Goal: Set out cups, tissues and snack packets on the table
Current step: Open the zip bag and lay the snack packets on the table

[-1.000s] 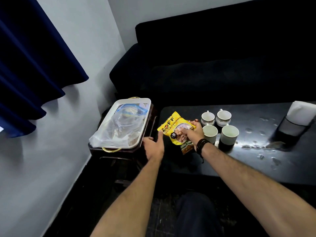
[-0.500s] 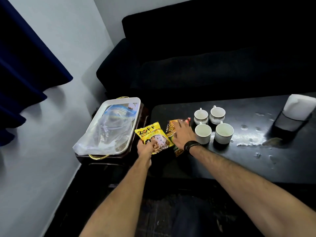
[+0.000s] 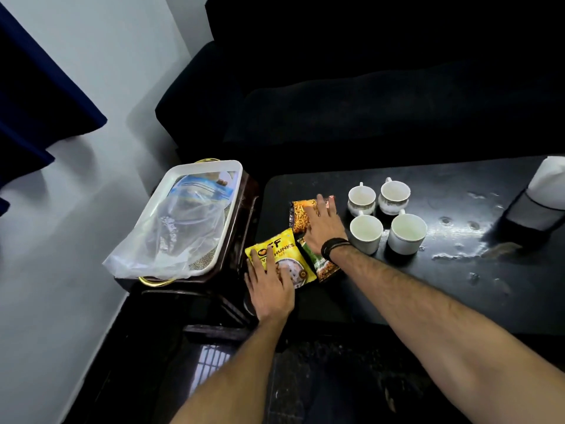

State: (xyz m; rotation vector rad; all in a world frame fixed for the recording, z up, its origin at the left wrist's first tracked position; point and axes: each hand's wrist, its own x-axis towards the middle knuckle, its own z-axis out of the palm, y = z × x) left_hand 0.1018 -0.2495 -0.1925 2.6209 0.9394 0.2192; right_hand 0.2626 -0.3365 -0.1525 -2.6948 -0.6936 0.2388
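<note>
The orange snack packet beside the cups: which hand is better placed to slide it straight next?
Right. The right hand already lies flat on the orange snack packet, just beside the cups. The left hand rests on the yellow packet at the table corner.

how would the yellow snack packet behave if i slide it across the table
The yellow snack packet looks like a thin glossy pouch, so it would probably slide easily on the dark table. It lies flat under the left hand, so likely light, floppy and unlikely to roll.
</note>
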